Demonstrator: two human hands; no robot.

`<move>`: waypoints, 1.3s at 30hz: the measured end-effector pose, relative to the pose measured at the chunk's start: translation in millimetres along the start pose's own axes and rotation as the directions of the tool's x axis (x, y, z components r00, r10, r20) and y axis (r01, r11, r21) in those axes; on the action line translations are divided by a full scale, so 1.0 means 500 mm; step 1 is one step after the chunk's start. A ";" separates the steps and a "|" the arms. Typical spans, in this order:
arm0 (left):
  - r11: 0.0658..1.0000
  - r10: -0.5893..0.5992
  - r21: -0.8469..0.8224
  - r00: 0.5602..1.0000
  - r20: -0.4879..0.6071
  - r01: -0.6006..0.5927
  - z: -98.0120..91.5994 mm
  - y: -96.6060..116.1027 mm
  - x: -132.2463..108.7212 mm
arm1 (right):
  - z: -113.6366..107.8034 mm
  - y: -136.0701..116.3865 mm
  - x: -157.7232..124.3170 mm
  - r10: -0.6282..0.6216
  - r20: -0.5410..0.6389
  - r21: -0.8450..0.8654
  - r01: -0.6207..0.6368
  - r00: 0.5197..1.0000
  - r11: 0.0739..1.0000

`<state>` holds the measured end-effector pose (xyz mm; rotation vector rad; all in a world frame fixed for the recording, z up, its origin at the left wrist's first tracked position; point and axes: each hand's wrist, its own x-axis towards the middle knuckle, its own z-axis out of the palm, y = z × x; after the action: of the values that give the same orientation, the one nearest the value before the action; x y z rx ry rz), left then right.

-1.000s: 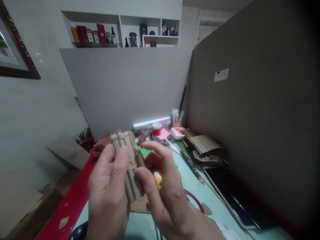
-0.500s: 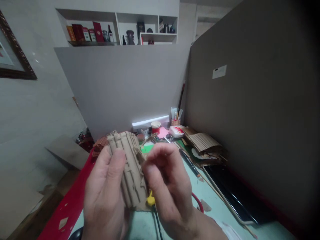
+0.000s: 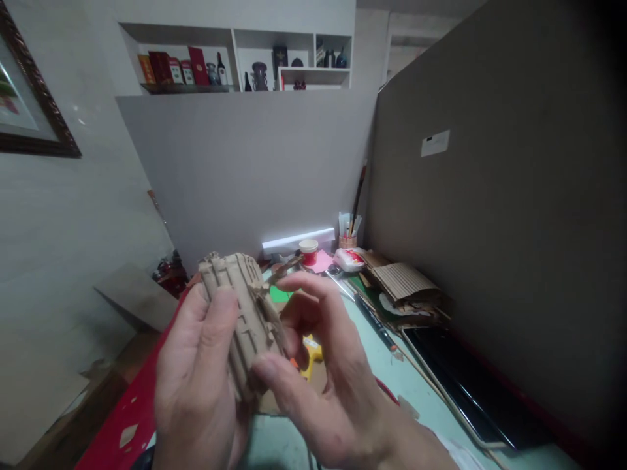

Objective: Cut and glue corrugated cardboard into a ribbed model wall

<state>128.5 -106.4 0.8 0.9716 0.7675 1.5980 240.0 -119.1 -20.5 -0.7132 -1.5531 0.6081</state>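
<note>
My left hand [image 3: 198, 365] grips a piece of corrugated cardboard [image 3: 241, 307], thumb across its ribbed face. The piece is tilted upright, its paper layer torn along the ridges, and a ragged flap sticks out at the right edge. Against the lower right of the cardboard rests the thumb of my right hand [image 3: 326, 359], its other fingers curled at the same edge and the index finger raised beside the torn flap. Behind my right hand, a yellow tool [image 3: 313, 352] with an orange part is partly hidden; I cannot make out its kind.
At right lie a black marker [image 3: 375, 321], a black glossy tablet-like slab [image 3: 450, 378] and stacked cardboard scraps [image 3: 404, 282]. Farther back stand a red paper cup [image 3: 308, 253] and a brush holder [image 3: 348, 240]. Grey panels [image 3: 255, 163] wall the table at the back and right.
My right hand has opened out from a pinch at the cardboard's edge, its thumb moving left and down onto the lower face. The cardboard has tilted and shifted slightly left.
</note>
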 end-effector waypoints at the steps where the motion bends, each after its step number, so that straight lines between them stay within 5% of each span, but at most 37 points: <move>1: 1.000 -0.010 0.010 1.000 0.021 0.010 -0.003 0.000 0.000 | -0.001 0.000 -0.001 -0.062 0.004 -0.059 0.062 0.998 0.996; 6: 0.996 0.085 -0.019 0.996 0.027 -0.084 -0.010 -0.008 0.004 | -0.008 -0.002 -0.010 -0.278 -0.003 -0.314 0.263 0.961 0.912; 14: 0.991 0.055 -0.128 0.995 0.084 -0.044 -0.004 -0.006 0.009 | 0.009 -0.006 -0.010 -0.127 -0.100 -0.050 0.122 0.987 0.991; 20: 0.989 -0.011 -0.144 0.989 0.147 0.032 -0.003 -0.014 0.005 | 0.009 -0.012 -0.008 0.015 -0.175 -0.054 -0.025 0.984 0.998; 25: 0.992 0.006 -0.121 0.981 0.195 0.018 -0.004 -0.024 0.004 | -0.012 -0.016 0.006 0.091 -0.111 -0.116 -0.104 0.990 0.988; 39: 0.987 0.020 -0.158 0.966 0.259 0.022 -0.016 -0.040 0.011 | -0.001 -0.006 -0.001 0.064 -0.158 -0.187 -0.094 0.985 0.978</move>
<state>129.9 -96.7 -19.0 1.0372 0.4523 1.4698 240.2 -121.7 -18.6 -0.9514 -1.4601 0.4534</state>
